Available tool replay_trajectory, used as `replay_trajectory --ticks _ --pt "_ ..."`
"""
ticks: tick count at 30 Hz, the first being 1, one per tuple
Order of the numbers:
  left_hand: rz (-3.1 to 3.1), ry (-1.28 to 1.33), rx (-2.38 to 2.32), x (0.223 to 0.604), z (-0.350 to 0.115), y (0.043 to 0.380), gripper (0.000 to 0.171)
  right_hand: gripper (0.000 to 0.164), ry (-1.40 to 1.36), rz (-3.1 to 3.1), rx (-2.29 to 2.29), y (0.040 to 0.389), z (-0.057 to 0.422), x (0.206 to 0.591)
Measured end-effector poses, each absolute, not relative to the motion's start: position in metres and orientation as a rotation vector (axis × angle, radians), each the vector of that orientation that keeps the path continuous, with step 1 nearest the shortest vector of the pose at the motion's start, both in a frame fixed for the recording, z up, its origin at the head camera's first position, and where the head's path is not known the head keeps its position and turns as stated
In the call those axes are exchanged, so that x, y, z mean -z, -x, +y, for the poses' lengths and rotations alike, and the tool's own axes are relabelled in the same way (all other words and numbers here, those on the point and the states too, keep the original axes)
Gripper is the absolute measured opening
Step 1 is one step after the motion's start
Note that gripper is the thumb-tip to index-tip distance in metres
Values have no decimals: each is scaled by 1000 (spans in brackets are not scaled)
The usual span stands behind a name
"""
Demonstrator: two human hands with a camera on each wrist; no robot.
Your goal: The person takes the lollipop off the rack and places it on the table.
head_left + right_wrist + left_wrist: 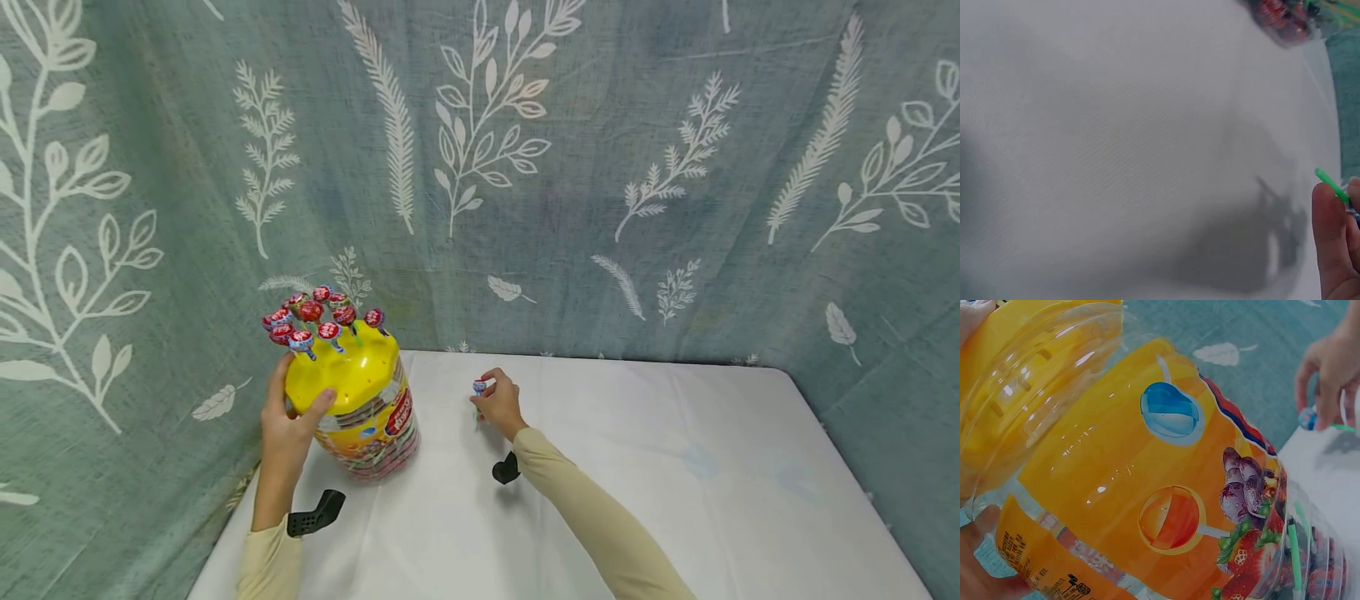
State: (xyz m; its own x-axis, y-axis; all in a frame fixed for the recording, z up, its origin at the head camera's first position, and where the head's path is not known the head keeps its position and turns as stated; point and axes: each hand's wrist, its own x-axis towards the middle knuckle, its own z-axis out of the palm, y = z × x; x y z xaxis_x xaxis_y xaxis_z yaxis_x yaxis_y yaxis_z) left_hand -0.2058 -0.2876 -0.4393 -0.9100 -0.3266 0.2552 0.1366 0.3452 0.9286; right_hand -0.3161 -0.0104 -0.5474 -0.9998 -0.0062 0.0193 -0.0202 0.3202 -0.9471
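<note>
A large clear plastic jar (405,417) of wrapped lollipops, with a yellow lid (360,375), stands tilted on the left of the table. Several lollipops (310,312) with red and blue wrappers stick up from holes in the lid. My left hand (288,437) grips the jar at its lid, thumb on the near side. To the right of the jar, my right hand (502,407) pinches a single lollipop (479,387) above the table. Its green stick (1330,182) pokes out past the fingertips in the right wrist view, pointing away from the wrapped head (1307,417).
A white cloth covers the table (637,467). Behind and to the left hangs a green curtain (540,275) with white leaf prints. Black wrist cameras, such as the one on the left wrist (317,514), jut out beside both forearms.
</note>
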Motion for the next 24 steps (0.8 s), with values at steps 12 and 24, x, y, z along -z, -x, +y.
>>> replay_trajectory --ticks 12,24 --pt "-2229 -167 1586 439 -287 205 76 36 -146 -2631 -1642 321 9 578" --pt "-2216 -163 1612 439 -288 205 77 44 26 -2722 -1445 324 9 555"
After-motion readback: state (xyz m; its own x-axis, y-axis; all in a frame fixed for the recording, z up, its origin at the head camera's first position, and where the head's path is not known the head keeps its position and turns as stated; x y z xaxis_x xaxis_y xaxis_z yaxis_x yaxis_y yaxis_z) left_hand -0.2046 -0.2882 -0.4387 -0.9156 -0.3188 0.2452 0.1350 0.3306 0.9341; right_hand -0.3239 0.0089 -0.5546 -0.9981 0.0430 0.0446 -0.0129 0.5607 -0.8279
